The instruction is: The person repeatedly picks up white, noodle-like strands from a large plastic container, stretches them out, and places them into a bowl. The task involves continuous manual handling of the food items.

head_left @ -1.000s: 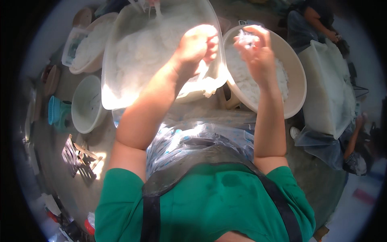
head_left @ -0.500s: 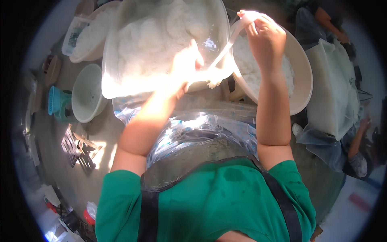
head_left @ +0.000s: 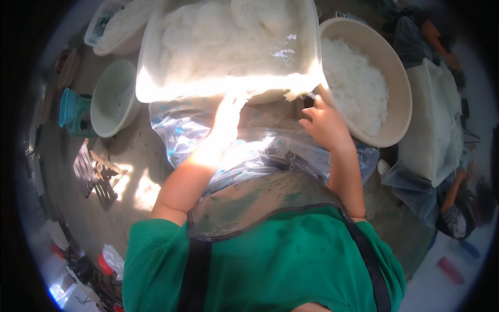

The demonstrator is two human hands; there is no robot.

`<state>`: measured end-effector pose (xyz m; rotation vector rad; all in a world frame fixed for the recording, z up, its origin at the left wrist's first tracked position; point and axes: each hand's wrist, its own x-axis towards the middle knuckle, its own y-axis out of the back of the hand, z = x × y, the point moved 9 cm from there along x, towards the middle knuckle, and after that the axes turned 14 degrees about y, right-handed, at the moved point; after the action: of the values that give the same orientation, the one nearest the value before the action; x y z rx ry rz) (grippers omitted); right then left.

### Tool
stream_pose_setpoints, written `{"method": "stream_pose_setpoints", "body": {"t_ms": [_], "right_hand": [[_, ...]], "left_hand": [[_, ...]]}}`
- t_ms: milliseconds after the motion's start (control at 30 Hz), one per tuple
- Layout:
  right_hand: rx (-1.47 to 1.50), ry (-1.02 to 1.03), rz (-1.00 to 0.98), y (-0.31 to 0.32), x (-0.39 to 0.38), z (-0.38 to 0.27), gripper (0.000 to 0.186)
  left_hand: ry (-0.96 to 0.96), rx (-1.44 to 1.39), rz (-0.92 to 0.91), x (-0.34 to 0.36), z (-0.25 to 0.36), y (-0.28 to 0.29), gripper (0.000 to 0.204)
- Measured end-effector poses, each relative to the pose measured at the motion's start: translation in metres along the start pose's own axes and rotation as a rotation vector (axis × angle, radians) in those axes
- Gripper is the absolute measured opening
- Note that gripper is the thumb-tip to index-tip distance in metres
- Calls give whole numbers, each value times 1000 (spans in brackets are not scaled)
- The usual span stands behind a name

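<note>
One beige basin (head_left: 399, 99) adjoins the tub (head_left: 147, 78); I cannot tell the left hand's (head_left: 227, 117) grip, the right hand's (head_left: 328, 125) looks wide.

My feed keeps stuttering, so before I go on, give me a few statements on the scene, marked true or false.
1. The beige tub stands right of the large rectangular bin. True.
2. The bin is empty. False: white material lies in it.
3. The left hand is near the bin's near edge. True.
4. The right hand is buried in the white material. False: it is outside the bin, by its near right corner.
5. The shirt is green. True.
</note>
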<state>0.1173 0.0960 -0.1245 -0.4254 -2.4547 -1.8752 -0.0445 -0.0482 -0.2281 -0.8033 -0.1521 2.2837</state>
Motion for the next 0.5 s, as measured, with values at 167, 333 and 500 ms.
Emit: {"method": "stream_pose_setpoints", "body": {"t_ms": [167,333,500], "right_hand": [[188,-40,141,68,21,-48,11],[536,70,299,59,31,-79,17],[935,-68,58,40,19,-81,12]], "left_hand": [[-73,-389,-470,-59,23,-48,38],[219,-491,-596,-114,47,-98,56],[32,-204,-380,-126,75,-85,28]]}}
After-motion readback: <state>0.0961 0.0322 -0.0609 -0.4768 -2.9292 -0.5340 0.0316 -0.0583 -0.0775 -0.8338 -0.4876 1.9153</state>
